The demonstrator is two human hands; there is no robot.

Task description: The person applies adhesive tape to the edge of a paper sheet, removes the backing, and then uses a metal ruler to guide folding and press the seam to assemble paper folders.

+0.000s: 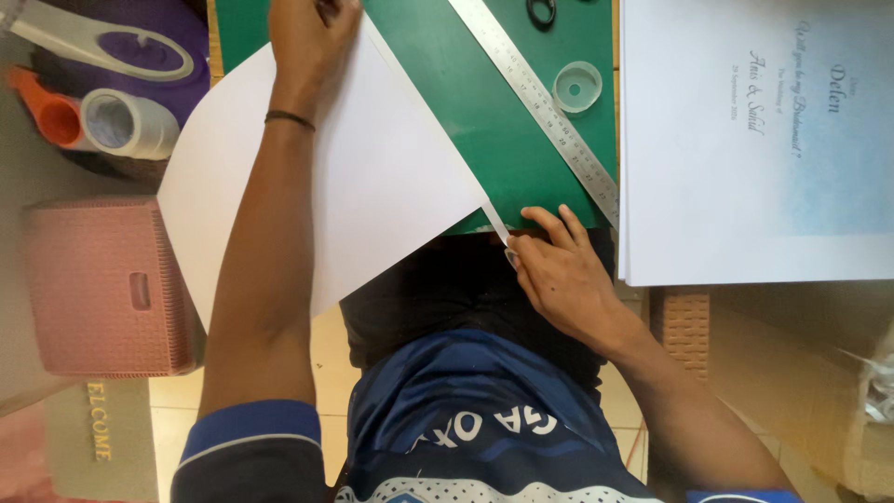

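**A:** Your left hand [312, 37] sits at the 12 o'clock edge of the frame, pressed flat on the large white sheet [354, 177], palm down and gripping nothing. A thin dark band circles that wrist. The sheet spreads from the centre out towards 9 o'clock, lying partly on the green cutting mat [484, 102] and partly hanging off its near edge.

**B:** And your right hand [559, 275]?

**A:** Just right of centre, towards 4 o'clock. Your fingertips are pinched narrowly on a thin white strip [496, 224] that runs off the sheet's pointed corner at the mat's near edge. The strip is touching the sheet at that corner; you cannot tell from here whether it is fully cut free.

**B:** What lies around you?

**A:** A steel ruler [540, 102] crosses the mat on a slant from 12 o'clock down towards 3 o'clock, its lower end just beside your right fingers. A small clear round lid [577, 87] rests near the ruler at 1 o'clock. A stack of printed white cards [745, 186] fills the 2 o'clock corner. At 9 o'clock stands a pink woven basket [102, 289], and above it, at 10 o'clock, a roll of clear tape [126, 123] on an orange dispenser.
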